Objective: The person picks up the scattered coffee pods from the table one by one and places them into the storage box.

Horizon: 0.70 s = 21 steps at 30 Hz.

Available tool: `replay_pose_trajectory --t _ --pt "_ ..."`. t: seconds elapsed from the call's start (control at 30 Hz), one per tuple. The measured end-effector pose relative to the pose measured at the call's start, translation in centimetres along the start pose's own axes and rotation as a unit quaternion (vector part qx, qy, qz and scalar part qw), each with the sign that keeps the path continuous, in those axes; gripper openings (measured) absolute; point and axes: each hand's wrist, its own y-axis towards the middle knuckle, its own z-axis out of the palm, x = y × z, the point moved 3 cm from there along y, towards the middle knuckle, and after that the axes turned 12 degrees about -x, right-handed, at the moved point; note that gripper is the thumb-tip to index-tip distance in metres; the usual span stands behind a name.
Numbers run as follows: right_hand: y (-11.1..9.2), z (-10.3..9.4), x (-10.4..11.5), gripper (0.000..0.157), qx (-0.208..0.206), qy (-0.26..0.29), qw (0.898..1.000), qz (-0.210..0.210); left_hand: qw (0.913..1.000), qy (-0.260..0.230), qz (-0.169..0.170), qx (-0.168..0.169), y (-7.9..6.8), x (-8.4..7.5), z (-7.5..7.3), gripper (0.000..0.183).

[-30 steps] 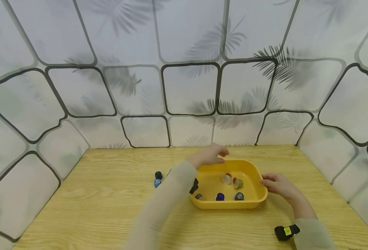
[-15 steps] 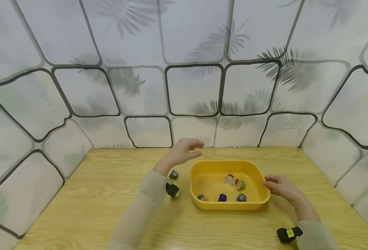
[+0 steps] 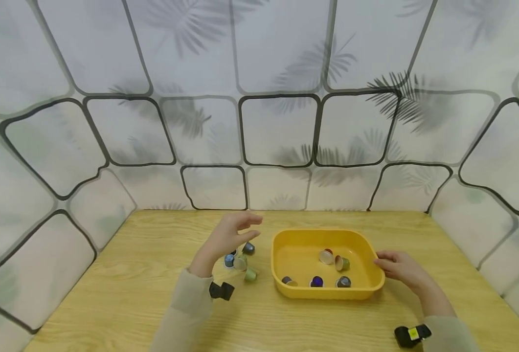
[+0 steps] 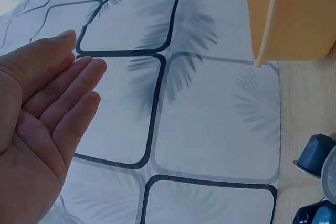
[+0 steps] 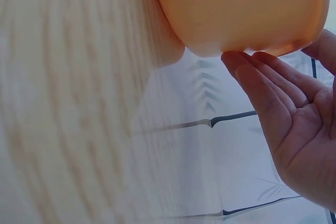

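Note:
My left hand (image 3: 228, 237) hovers at the left of the yellow tray, fingers apart and nothing held; its palm (image 4: 31, 166) shows bare in the left wrist view. Close below it on the table lie coffee capsules: a dark blue one (image 3: 249, 248), a blue one (image 3: 229, 261), a green one (image 3: 250, 275) and a pale-faced one (image 3: 239, 264). My right hand (image 3: 402, 269) grips the right rim of the yellow tray (image 3: 325, 293), with fingers (image 5: 257, 85) against its outer wall. Inside sit several capsules, among them a purple-blue (image 3: 316, 281) and a grey one (image 3: 343, 282).
The wooden table (image 3: 153, 303) reaches back to a patterned cloth wall (image 3: 277, 132) with side panels left and right. A black wrist camera (image 3: 221, 291) sits on the left wrist, another black camera (image 3: 408, 336) on the right.
My left hand has moved left from over the tray to above the loose capsules. The right hand stays at the tray's right rim. The head view has shifted slightly.

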Motion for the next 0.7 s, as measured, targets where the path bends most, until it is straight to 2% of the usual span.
replay_pose_trajectory --t 0.3,0.57,0.7 --pt "0.2 -0.1 -0.5 0.052 -0.001 0.002 1.0 -0.004 0.9994 0.029 -0.013 0.011 -1.4 0.8 0.2 0.029" --pt "0.2 -0.1 -0.6 0.052 0.001 0.006 1.0 -0.004 0.9958 0.057 -0.048 0.054 -2.5 1.8 0.9 0.031" --pt "0.2 0.0 -0.6 0.053 0.0 0.008 1.0 -0.002 0.9958 0.055 -0.048 0.054 -2.8 2.4 1.4 0.03"
